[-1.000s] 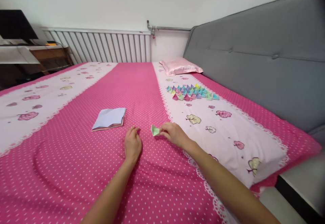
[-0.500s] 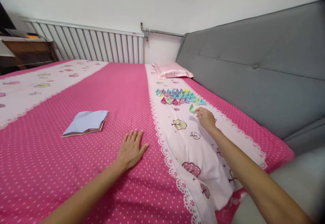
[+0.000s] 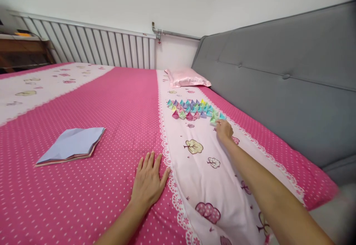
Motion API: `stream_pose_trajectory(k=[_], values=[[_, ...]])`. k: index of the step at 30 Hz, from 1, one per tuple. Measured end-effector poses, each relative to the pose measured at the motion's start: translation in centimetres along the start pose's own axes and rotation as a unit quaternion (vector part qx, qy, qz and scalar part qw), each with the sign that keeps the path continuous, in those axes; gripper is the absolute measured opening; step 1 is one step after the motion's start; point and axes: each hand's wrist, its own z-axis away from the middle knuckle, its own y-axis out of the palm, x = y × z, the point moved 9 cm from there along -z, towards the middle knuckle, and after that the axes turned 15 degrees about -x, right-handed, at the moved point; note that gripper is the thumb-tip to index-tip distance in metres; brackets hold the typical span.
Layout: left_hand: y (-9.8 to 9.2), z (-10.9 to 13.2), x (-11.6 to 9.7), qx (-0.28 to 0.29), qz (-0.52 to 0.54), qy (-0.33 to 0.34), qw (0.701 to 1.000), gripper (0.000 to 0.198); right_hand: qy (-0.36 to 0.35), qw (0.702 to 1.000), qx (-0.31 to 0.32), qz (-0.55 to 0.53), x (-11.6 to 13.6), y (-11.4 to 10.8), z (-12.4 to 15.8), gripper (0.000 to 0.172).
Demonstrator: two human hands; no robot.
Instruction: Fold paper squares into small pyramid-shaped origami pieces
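My right hand pinches a light green folded paper boat at the near right end of a group of paper boats. These are small, pointed and many-coloured: blue, purple, pink, yellow and green, standing in rows on the pale printed strip of the bedspread. My fingers cover part of the green boat's right side. Flat on the pink dotted cloth, close to the lace edge, my left hand rests with its fingers spread and holds nothing.
A stack of paper sheets, pale blue on top, lies to the left. Behind the boats is a pink pillow. A grey padded headboard borders the bed on the right, and a white radiator stands along the far wall.
My right hand has carried the green boat forward, up to the near right end of the group. The view has shifted, and my left hand stays flat on the bed.
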Motion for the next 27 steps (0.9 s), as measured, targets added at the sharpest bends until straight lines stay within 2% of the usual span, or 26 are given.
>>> stream_pose_trajectory(k=[7,13,16,20,22,27], values=[[0.5,0.3,0.3,-0.008,0.016,-0.005,1.000,0.061,-0.020,1.000,0.003,-0.008,0.7,2.7,-1.2,0.031],[0.4,0.3,0.3,-0.007,0.038,-0.021,0.999,0.060,-0.015,1.000,0.007,-0.005,1.4,3.3,-1.1,0.032],[0.4,0.2,0.2,-0.008,0.037,-0.022,0.999,0.059,-0.011,1.000,-0.008,-0.007,1.7,2.3,-0.6,0.044],[0.3,0.1,0.2,-0.008,0.038,-0.023,0.999,0.058,0.006,0.999,-0.040,-0.019,1.2,-0.1,0.9,0.063],[0.3,0.1,0.2,-0.010,0.036,-0.023,0.999,0.058,0.006,0.999,-0.046,-0.029,0.5,-1.5,2.2,0.067],[0.0,-0.1,0.0,-0.019,0.031,-0.020,0.999,0.058,-0.043,0.999,-0.001,-0.032,-2.3,-5.2,7.3,0.070]])
